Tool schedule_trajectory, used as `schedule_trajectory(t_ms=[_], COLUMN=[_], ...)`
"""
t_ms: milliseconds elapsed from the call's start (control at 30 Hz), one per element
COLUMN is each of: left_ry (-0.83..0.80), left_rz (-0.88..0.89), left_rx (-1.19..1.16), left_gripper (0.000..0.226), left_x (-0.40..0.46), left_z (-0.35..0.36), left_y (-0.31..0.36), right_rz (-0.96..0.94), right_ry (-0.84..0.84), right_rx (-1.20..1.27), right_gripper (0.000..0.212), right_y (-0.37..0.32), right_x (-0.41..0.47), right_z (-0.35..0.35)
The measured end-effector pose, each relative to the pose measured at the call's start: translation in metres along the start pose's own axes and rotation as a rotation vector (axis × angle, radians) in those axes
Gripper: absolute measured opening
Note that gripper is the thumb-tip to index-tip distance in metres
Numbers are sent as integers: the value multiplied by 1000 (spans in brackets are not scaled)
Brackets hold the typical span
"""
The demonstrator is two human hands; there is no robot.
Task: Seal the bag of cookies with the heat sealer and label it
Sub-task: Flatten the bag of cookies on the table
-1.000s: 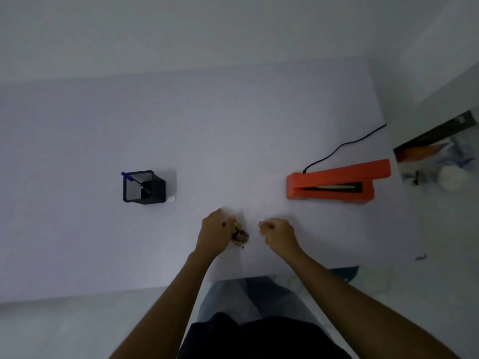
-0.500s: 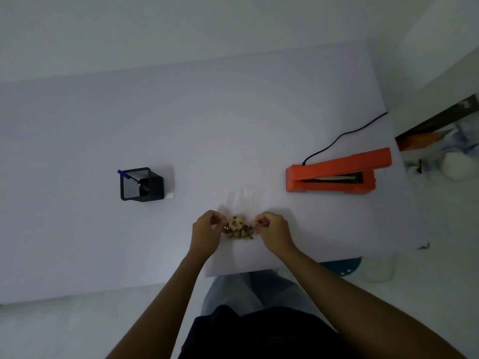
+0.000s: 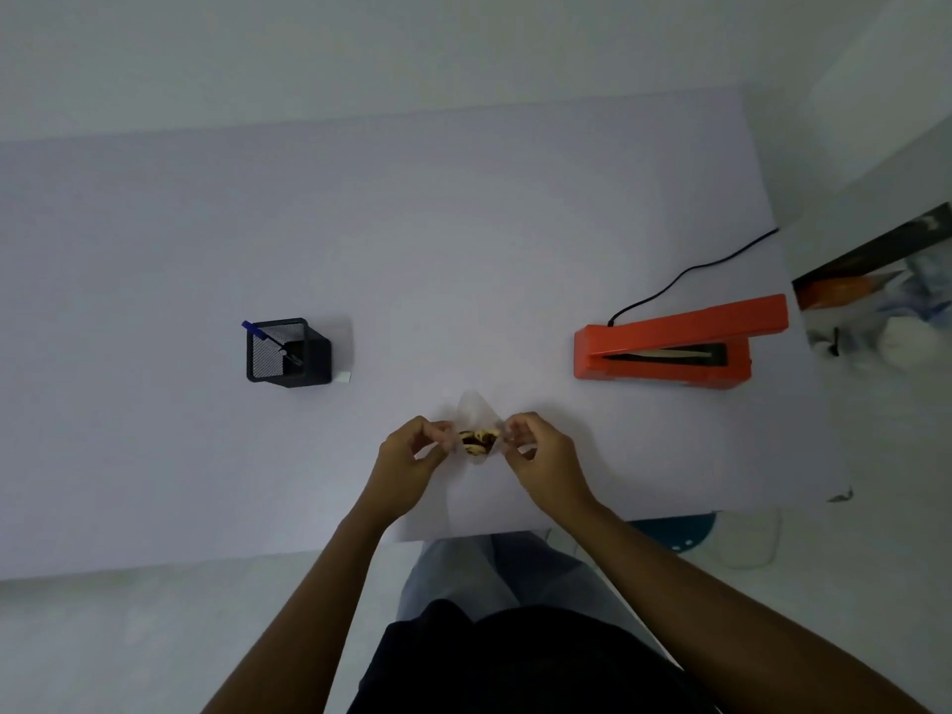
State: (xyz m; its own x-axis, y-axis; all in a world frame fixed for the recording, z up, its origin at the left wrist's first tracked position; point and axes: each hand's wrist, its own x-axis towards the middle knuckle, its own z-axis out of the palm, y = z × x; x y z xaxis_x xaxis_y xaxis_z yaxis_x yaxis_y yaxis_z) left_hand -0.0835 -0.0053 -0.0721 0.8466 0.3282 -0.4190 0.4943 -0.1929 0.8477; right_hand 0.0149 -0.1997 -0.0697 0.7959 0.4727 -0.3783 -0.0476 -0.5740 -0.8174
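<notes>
Pinching the clear cookie bag (image 3: 476, 427), both hands; no writing legible.

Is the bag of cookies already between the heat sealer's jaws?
No, both hands pinch the bag of cookies above the table, apart from the heat sealer.

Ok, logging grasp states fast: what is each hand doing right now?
Left hand: pinches the left side of the clear cookie bag.
Right hand: pinches the bag's right side.
</notes>
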Motion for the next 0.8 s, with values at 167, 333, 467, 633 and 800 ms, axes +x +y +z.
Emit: schedule_trajectory(t_ms=[167, 333, 467, 633, 800], left_ry=[-45, -169, -178, -154, -130], left_rz=[-14, -26, -14, 51, 42], left_rx=[-21, 40, 115, 167, 201], left_gripper=[9, 40, 58, 51, 43], left_x=[2, 3, 6, 9, 11], left_z=[-3, -4, 4, 9, 11], left_y=[-1, -5, -4, -5, -7], right_rz=[-17, -44, -38, -22, 2], right_ry=[-77, -92, -100, -145, -128], right_rx=[-27, -44, -53, -78, -57], right_gripper=[47, 47, 43, 43, 36], right_y=[4, 4, 4, 0, 3], right_x=[5, 4, 7, 11, 17], right_z=[4, 4, 11, 13, 15])
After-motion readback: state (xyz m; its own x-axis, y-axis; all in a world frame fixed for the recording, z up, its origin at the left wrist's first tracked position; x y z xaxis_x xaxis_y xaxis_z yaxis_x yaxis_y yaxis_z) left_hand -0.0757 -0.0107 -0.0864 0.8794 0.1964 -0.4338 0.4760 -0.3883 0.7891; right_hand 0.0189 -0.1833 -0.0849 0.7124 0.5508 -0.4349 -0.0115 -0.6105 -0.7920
